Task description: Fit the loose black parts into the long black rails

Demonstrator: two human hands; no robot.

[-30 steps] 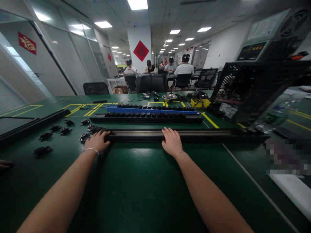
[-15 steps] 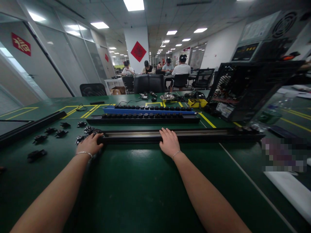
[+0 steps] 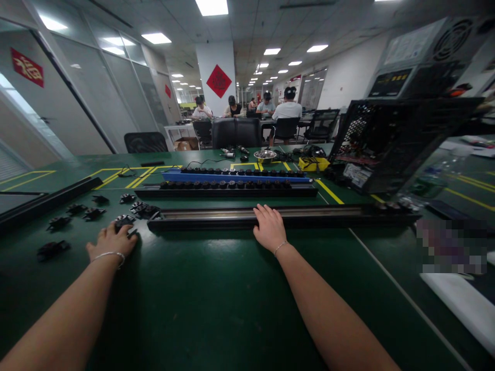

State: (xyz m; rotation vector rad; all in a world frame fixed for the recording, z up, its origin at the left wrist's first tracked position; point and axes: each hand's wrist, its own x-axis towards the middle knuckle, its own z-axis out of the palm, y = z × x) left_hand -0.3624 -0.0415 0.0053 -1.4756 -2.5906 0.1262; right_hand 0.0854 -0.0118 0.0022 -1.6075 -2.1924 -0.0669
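Observation:
A long black rail (image 3: 317,215) lies across the green table in front of me. My right hand (image 3: 268,226) rests on its near edge, fingers curled over the rail. My left hand (image 3: 112,240) sits left of the rail's end, fingers closed over a small black socket part (image 3: 124,221). More loose black socket parts (image 3: 93,212) lie scattered on the table beyond and to the left of that hand.
Behind the rail lie a black strip (image 3: 228,189) and a blue strip (image 3: 235,176), both filled with sockets. An open computer case (image 3: 390,144) stands at the right. A black bar (image 3: 46,201) lies at the left. People sit at a far table.
My left hand has left the rail's left end and moved left and nearer to me, onto a loose socket part. My right hand has stayed on the rail.

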